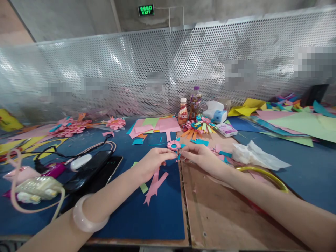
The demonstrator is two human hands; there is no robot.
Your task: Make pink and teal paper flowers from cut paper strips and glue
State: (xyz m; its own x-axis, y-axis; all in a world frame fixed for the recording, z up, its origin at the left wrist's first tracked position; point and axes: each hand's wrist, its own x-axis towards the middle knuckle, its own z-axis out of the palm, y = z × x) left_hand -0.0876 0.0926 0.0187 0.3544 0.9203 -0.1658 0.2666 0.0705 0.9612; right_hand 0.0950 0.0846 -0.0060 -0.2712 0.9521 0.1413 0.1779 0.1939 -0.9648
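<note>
My left hand (156,158) and my right hand (202,159) almost meet over the seam of the table, fingers pinched. Between their fingertips is a small blue paper piece (179,155). Just beyond it lies a pink paper flower (173,145) with a blue ring round its pink centre. Whether the flower and the piece are joined is unclear. Pink paper ribbons (156,185) with notched ends lie below my left hand, and a green paper strip (143,187) is beside them.
Paper sheets (169,125), a tissue pack (216,114), two bottles (183,112) and paper rosettes (201,126) stand or lie beyond the hands. Phones (90,169) and cables are at left. Crumpled tissue (253,154) and a yellow ring (267,173) are at right. A perforated metal screen (105,63) closes the back.
</note>
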